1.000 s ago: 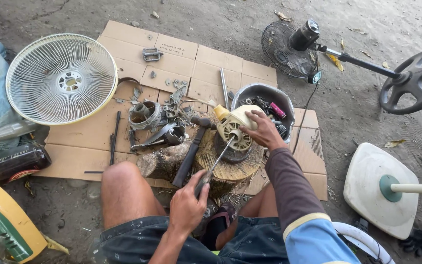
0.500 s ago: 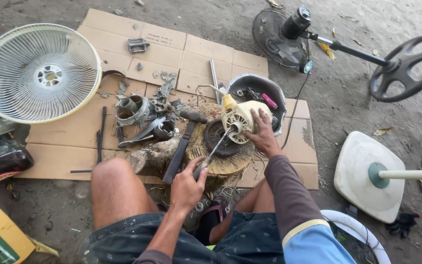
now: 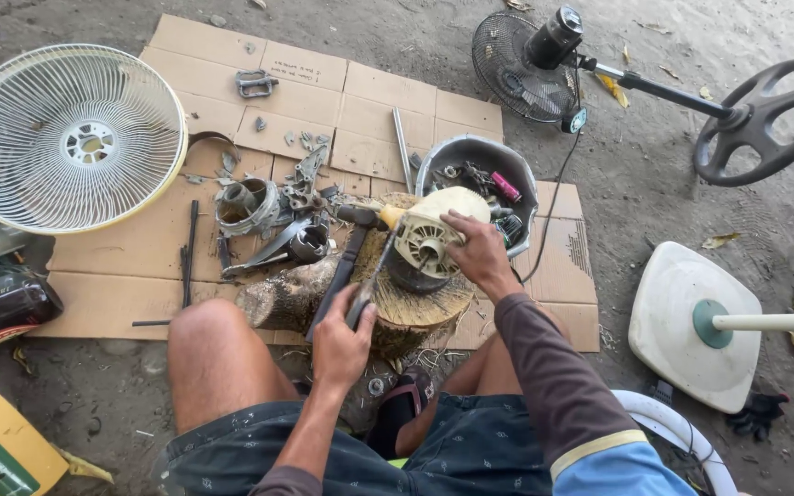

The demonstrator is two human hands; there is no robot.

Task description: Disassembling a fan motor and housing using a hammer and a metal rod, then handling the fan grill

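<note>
At frame centre, the left hand point(image 3: 342, 342) is clamped on a screwdriver point(image 3: 371, 280), its tip hidden in the motor point(image 3: 429, 237) on the stump point(image 3: 388, 308). The right hand point(image 3: 478, 253) grasps the motor; its fingertips are hidden.

The person sat with bare knees spread. The left hand point(image 3: 340, 335) was curled in a closed fist, knuckles up, forearm bare and reaching forward from the lap between the thighs. The right hand point(image 3: 476, 253) lay palm down with fingers spread and bent, pressing downward, its arm stretched forward in a dark brown sleeve with a blue and yellow upper part.
</note>
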